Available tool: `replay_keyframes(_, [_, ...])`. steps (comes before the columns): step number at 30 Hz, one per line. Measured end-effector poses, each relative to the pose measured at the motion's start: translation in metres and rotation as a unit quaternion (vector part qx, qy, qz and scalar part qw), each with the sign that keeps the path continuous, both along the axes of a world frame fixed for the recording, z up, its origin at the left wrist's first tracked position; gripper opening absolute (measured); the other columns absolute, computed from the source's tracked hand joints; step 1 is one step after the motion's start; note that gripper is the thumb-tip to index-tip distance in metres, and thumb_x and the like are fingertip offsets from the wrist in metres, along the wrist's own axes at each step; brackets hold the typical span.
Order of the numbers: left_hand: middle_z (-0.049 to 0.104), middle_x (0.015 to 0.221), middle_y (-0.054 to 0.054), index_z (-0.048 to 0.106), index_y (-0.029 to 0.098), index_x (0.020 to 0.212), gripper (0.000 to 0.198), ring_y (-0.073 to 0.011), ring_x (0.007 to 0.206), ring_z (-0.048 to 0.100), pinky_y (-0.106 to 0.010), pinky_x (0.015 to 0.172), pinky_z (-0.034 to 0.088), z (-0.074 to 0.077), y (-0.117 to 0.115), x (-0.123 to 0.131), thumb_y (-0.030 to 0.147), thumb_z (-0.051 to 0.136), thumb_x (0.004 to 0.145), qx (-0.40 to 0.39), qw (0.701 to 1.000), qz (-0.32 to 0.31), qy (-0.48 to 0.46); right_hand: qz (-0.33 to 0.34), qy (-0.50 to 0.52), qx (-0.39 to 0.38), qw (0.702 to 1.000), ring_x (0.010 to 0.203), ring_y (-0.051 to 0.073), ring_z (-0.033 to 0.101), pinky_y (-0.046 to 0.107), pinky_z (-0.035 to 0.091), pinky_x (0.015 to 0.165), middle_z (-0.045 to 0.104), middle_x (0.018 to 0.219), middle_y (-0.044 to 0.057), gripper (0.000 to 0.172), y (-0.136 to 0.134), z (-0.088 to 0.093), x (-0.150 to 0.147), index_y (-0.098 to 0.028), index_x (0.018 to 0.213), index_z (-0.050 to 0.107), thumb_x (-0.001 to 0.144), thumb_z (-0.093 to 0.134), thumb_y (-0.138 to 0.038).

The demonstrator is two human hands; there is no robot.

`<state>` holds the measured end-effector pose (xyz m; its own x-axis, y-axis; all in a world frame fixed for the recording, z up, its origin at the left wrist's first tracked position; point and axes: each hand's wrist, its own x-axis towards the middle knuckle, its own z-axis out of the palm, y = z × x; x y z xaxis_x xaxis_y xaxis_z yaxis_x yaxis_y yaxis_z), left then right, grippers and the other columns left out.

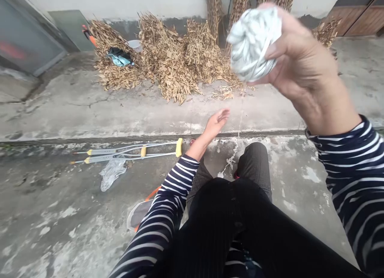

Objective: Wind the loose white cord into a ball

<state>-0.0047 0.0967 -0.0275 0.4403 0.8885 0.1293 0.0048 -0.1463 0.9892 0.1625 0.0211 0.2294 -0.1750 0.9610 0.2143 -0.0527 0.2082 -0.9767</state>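
My right hand (303, 66) is raised high at the upper right and is closed around a white ball of cord (253, 44). A thin strand of the cord (237, 144) hangs from the ball down to a knotted tangle (229, 164) on the ground between my knees. My left hand (217, 124) reaches forward over the concrete, palm up, fingers loosely curled, holding nothing that I can see. It is just left of the hanging strand. Both arms wear dark sleeves with white stripes. My legs in dark trousers (240, 214) fill the lower middle.
A pair of metal crutches (129, 152) with yellow grips lies on the concrete at the left, a clear plastic bag (111, 174) beside them. Heaps of dry brown stalks (168, 58) lean along the back wall. A step edge (90, 140) crosses the ground.
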Motion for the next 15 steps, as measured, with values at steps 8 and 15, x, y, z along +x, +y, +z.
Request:
replay_keyframes(8, [0.077, 0.104, -0.007, 0.072, 0.012, 0.105, 0.022, -0.0270, 0.121, 0.064, -0.034, 0.102, 0.051, 0.064, 0.003, 0.033, 0.030, 0.068, 0.094, 0.095, 0.989, 0.101, -0.059, -0.007, -0.015, -0.115, 0.993, 0.107, 0.024, 0.066, 0.033, 0.063, 0.067, 0.069, 0.123, 0.002, 0.059, 0.002, -0.040, -0.007, -0.029, 0.115, 0.064, 0.058, 0.072, -0.018])
replay_keyframes(15, [0.079, 0.092, -0.006, 0.074, 0.014, 0.087, 0.037, -0.0187, 0.093, 0.069, -0.029, 0.097, 0.050, 0.006, -0.027, 0.022, 0.044, 0.057, 0.099, 0.024, 0.999, 0.021, 0.019, -0.031, 0.049, -0.117, 0.991, 0.086, 0.019, 0.065, 0.030, 0.057, 0.055, 0.069, 0.107, 0.000, 0.060, -0.001, -0.041, 0.010, -0.023, 0.112, 0.066, 0.053, 0.070, -0.013])
